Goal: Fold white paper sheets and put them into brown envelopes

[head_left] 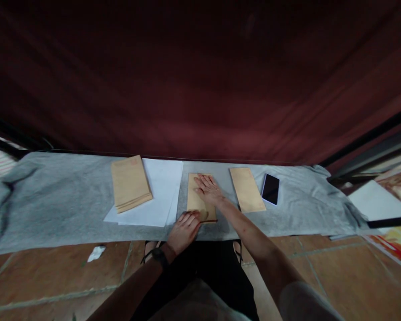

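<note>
A brown paper envelope (195,199) lies upright on the grey cloth in front of me, with both hands on it. My right hand (210,191) rests flat on its upper part, fingers spread. At its lower left corner my left hand (184,231) grips the edge, with fingers bent over the paper and a dark watch on the wrist. A dark line runs along the bottom edge of this envelope, beside the left fingertips. To the right lies another brown envelope (247,189). A stack of brown envelopes (130,183) sits on the left, partly over white paper sheets (163,187).
A phone (270,189) lies right of the single envelope. Grey cloth (70,200) covers the narrow bench, and a dark red curtain (200,107) hangs behind it. Below are floor tiles (147,272) with a crumpled white tissue (96,253). White board-like sheet (377,200) at far right.
</note>
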A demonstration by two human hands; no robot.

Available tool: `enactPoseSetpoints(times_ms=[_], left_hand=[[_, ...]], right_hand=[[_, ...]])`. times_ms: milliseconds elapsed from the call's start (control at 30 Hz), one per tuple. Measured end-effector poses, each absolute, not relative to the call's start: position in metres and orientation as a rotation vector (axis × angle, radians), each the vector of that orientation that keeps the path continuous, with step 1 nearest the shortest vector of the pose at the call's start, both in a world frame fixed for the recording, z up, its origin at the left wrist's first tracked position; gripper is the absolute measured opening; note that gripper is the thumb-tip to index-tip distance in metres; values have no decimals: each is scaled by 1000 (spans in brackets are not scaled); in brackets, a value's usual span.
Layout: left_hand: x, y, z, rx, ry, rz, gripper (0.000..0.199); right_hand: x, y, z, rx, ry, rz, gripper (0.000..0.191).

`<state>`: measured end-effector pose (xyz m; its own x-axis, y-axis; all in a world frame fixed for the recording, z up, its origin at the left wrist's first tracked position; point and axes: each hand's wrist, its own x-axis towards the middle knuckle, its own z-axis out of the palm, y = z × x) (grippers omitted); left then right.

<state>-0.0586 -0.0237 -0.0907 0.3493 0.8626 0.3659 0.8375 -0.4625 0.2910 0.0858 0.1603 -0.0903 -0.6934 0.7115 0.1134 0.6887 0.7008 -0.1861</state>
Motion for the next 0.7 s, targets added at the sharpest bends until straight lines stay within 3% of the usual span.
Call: enactPoseSetpoints(times_ms=[700], left_hand=[[-57, -24, -84, 2549, 1625, 714, 20]], right_hand=[[78, 128, -91, -1543, -2444, 157, 60]])
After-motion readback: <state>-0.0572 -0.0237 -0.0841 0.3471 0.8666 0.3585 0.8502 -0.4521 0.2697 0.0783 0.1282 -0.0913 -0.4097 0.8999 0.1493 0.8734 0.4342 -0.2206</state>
